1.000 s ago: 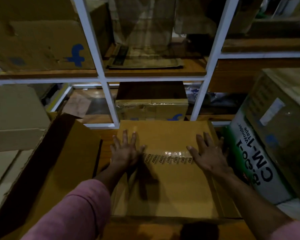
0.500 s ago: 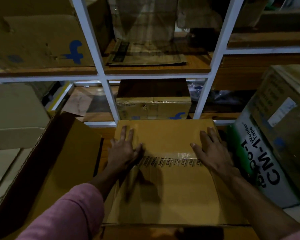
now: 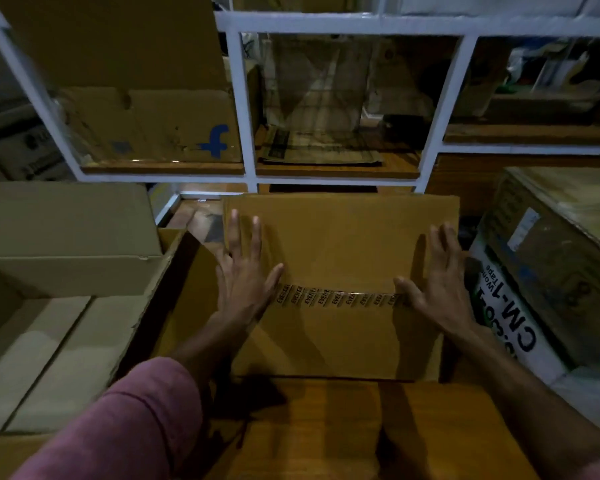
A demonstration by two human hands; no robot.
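Cardboard box (image 3: 340,244), sealed with printed tape (image 3: 336,297), sits at the far edge of the wooden surface (image 3: 309,427), just before the white rack (image 3: 246,109). Left hand (image 3: 246,282) and right hand (image 3: 437,285) press flat on its top, fingers spread. It looks stiff and probably light, and is best gripped by its side edges.

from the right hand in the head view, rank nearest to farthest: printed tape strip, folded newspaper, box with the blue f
1. printed tape strip: on the carton seam, right at the thumb of the right hand.
2. folded newspaper: middle shelf bay, behind the carton.
3. box with the blue f: left shelf bay, farthest across.
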